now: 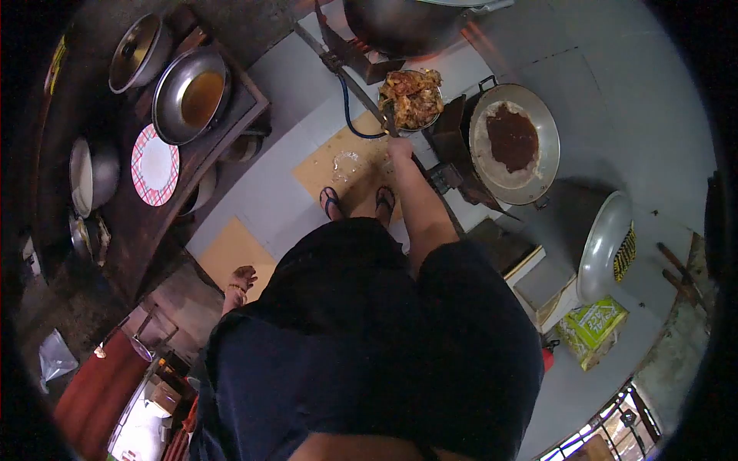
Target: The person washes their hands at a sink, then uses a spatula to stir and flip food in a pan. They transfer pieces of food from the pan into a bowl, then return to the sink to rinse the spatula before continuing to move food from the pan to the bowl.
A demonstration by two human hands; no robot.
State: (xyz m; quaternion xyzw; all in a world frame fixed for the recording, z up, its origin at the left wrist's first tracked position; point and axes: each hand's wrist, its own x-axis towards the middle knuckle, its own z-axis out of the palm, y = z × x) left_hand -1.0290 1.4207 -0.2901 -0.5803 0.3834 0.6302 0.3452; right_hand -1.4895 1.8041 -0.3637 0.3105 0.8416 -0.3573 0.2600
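My right hand point(400, 147) reaches forward and down, its fingers closed at a dark metal pipe point(360, 91) that runs along the burners. A small fitting on the pipe sits just ahead of the fingers, and its details are hard to see. A dark blue hose point(348, 111) curves away beside it. Close by stands a bowl heaped with browned, cooked meat pieces point(412, 98). My left hand point(244, 280) hangs low at my side with loosely bent fingers apart and nothing in it; a bracelet circles the wrist.
Right of me, a wide pan point(544, 115) holds dark reddish-brown food on a burner stand. A large pot point(407, 31) sits over a glowing fire ahead. On the left, a dark wooden table point(219, 146) carries metal bowls and a checkered plate point(155, 165). A green bag point(593, 326) lies lower right.
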